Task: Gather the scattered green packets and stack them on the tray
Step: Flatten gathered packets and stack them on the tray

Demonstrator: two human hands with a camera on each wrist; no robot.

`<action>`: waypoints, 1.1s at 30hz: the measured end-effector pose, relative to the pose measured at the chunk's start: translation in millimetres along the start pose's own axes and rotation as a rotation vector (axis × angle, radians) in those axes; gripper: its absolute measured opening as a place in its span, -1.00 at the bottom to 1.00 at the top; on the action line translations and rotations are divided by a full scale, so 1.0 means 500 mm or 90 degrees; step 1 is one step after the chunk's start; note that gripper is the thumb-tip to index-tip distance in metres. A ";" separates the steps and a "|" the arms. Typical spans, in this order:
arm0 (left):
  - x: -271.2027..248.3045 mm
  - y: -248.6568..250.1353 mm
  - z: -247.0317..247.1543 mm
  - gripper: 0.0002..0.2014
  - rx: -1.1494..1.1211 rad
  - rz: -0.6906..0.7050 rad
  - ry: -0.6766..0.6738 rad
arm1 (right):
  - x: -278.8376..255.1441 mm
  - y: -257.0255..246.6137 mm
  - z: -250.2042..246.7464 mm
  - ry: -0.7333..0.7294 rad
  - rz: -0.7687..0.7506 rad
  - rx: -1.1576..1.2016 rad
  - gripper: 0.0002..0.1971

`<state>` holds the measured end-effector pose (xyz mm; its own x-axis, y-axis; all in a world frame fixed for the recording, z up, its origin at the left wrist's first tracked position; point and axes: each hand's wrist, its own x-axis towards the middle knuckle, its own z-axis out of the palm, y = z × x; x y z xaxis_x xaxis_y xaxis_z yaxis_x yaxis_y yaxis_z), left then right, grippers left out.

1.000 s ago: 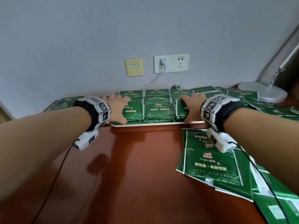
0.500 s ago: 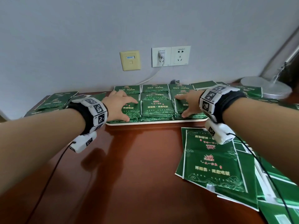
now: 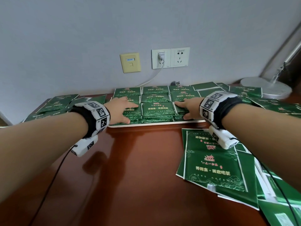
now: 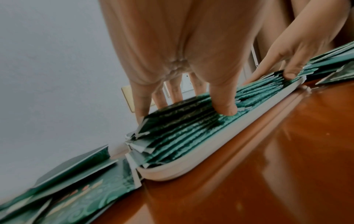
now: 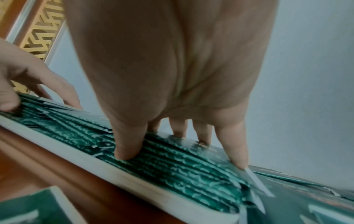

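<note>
1. Our left hand (image 3: pixel 121 111) and right hand (image 3: pixel 189 109) lie flat on the stacked packets (image 3: pixel 157 108), fingers straight, gripping nothing.
2. Stacks fill the tray (image 3: pixel 154 125) at 12 o'clock on the surface (image 3: pixel 130 168).
3. We'd press evenly and nudge edges inward so nothing slides off.
4. Loose packets (image 3: pixel 211 162) wait at 3 o'clock.

Grey wall (image 3: pixel 81 38) behind glossy wooden table (image 3: pixel 138 168)

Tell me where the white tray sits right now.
In the head view, the white tray sits at the table's far middle by the wall, packet stacks on it.
</note>
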<state>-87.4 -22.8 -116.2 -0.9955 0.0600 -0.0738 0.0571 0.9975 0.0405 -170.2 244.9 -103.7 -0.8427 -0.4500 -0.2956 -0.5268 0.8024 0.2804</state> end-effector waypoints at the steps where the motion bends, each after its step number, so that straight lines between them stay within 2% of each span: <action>1: -0.002 0.001 -0.002 -0.26 0.006 0.001 0.001 | -0.004 0.000 -0.002 0.003 0.002 -0.003 -0.24; 6: -0.031 -0.003 -0.021 -0.20 0.016 -0.011 0.029 | -0.035 -0.019 -0.029 0.031 0.001 -0.006 -0.21; 11: -0.107 -0.034 -0.040 -0.22 0.055 -0.054 0.031 | -0.063 -0.084 -0.060 0.068 -0.042 -0.021 -0.21; 17: -0.266 -0.128 -0.042 -0.27 0.112 -0.144 -0.008 | -0.088 -0.231 -0.092 0.108 -0.150 -0.066 -0.20; 24: -0.443 -0.232 -0.014 -0.38 0.111 -0.294 -0.042 | -0.089 -0.426 -0.131 0.130 -0.279 -0.068 -0.18; 30: -0.527 -0.287 0.031 -0.33 0.040 -0.365 -0.091 | -0.083 -0.550 -0.128 0.139 -0.294 -0.091 -0.14; 33: -0.536 -0.298 0.054 -0.32 -0.002 -0.359 -0.092 | -0.072 -0.592 -0.124 0.141 -0.296 -0.070 -0.15</action>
<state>172.9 -186.6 -129.4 -0.8513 -0.4762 -0.2200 -0.4795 0.8765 -0.0417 9.0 -0.5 -119.6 -0.5139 -0.8304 -0.2154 -0.8495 0.4576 0.2627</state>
